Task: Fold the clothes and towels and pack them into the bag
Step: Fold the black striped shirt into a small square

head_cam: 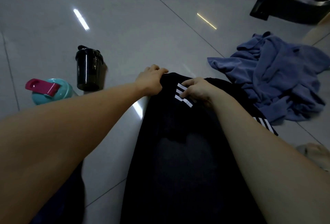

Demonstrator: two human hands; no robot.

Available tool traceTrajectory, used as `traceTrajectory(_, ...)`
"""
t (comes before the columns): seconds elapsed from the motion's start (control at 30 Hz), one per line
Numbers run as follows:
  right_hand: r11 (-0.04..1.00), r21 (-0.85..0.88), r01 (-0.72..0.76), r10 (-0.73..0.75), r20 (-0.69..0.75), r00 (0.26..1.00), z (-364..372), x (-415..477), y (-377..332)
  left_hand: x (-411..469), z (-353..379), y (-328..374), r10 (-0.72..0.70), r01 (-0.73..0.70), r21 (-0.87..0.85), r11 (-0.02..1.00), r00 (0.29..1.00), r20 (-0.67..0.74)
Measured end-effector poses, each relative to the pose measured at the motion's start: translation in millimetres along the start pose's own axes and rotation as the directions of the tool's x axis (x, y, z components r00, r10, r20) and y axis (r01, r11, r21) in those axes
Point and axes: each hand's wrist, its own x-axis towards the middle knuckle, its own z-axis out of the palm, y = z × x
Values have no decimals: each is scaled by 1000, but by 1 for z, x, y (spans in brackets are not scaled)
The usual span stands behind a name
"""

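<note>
tiles (142,18) glossy grey, blue cloth (278,80) crumpled

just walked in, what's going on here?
A person on the tiled floor handles a black garment with white stripes. The left hand grips its far edge; the right hand pinches it by the stripes. A blue towel lies crumpled to the right, not yet folded. No bag in view.

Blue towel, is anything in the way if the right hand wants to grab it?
Nothing visible stands in the way. The right hand pinches the black striped garment, and the blue towel lies crumpled on the floor beside it, touching the garment's right edge. The black bottle and teal bottle stand on the left.
</note>
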Motion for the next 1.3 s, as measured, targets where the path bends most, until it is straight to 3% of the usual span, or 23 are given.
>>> traceTrajectory(0.13,1000,1,8,-8,31,999,-5,1,6,24,-2,-1,-82,64,184,981,993,90)
traceTrajectory(0.37,993,70,-91,104,-209,973,-18,6,26,38,-19,-17,-154,154,-5,988,988,-5)
traceTrajectory(0.5,955,219,-202,240,-164,957,-20,4,34,41,-15,-27,-160,159,-41,986,987,-11)
traceTrajectory(0.77,861,446,-245,340,-147,929,-22,10,42,47,1,-48,-141,146,45,988,985,-96)
traceTrajectory(0.83,847,489,-208,340,-197,920,-22,14,42,47,3,-49,-145,152,53,987,983,-116)
traceTrajectory(0.93,886,412,-213,343,-273,899,-14,17,49,48,6,-47,-158,167,62,984,978,-134)
traceTrajectory(1.07,893,302,-332,398,-191,897,-3,13,59,51,8,-46,-171,183,65,981,972,-162)
traceTrajectory(1.3,861,435,-264,393,-241,887,-12,13,62,52,12,-43,-160,190,179,965,972,-170)
